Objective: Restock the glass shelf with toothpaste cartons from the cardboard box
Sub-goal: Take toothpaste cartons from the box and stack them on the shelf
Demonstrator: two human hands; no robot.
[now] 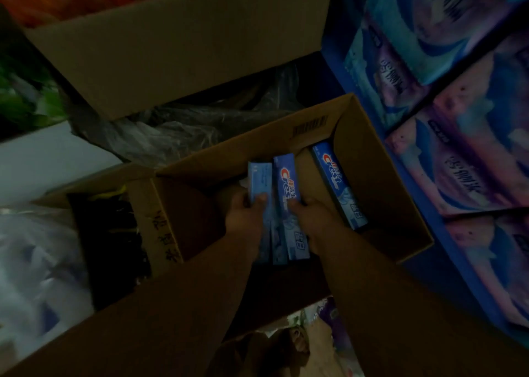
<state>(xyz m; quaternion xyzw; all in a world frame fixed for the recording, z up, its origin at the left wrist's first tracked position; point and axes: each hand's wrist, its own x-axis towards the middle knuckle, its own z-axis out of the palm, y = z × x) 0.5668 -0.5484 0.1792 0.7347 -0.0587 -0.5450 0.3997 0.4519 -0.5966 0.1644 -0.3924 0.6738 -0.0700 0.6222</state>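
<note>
An open cardboard box (380,176) sits below me in dim light. Inside it, my left hand (246,216) grips a pale blue toothpaste carton (259,182) with its plain side up. Pressed against that one is a second blue carton (287,182) with a red logo, and my right hand (312,219) is closed on it. The two cartons are held side by side above the box floor. A third blue toothpaste carton (337,182) leans on edge against the box's right wall, apart from both hands. The glass shelf is out of sight.
A larger cardboard box (171,47) stands open behind, with crumpled clear plastic (177,124) between the two. Stacked blue and purple packs (458,119) fill the right side. A dark box flap with handwriting (160,233) and white plastic bags (34,262) lie at left.
</note>
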